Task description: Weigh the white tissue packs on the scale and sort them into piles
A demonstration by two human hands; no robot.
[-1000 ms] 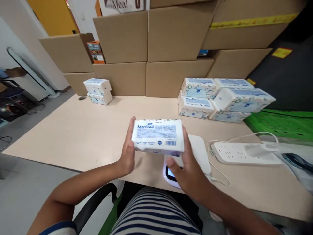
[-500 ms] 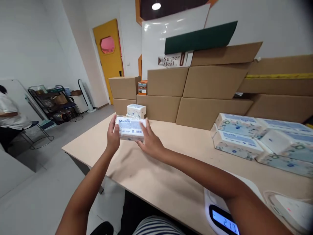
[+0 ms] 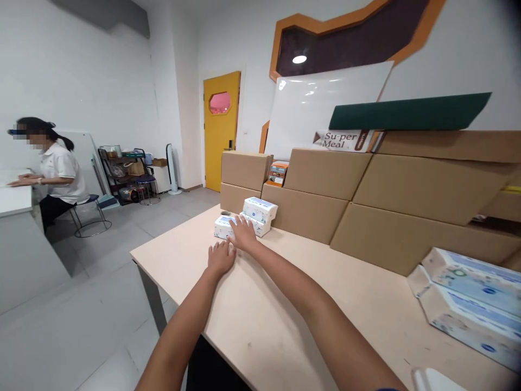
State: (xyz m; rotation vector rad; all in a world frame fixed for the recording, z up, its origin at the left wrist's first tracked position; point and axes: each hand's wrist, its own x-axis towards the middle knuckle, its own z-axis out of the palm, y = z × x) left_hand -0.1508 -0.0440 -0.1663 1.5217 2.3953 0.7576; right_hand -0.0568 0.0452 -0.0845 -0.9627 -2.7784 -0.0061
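A white and blue tissue pack point(image 3: 222, 227) sits on the far left part of the table, beside a stack of two similar packs point(image 3: 260, 209). Over its right end lies my right hand point(image 3: 243, 234), fingers across the top and thumb at the front. My left hand point(image 3: 222, 257) is just in front of the pack, low over the tabletop, fingers loosely bent and apart with nothing seen in them. Whether its fingertips touch the pack is not clear. The right hand covers part of the pack and the lower stack.
Cardboard boxes point(image 3: 309, 212) line the back of the table point(image 3: 260, 304). More tissue packs point(image 3: 476, 309) are stacked at the right. A white object's edge point(image 3: 437, 380) shows at the bottom right. A person point(image 3: 61, 168) sits at another desk on the left.
Both hands have carried the tissue pack left and away from me, down onto the table beside the small stack. The left hand has come off its side. The view has turned left.
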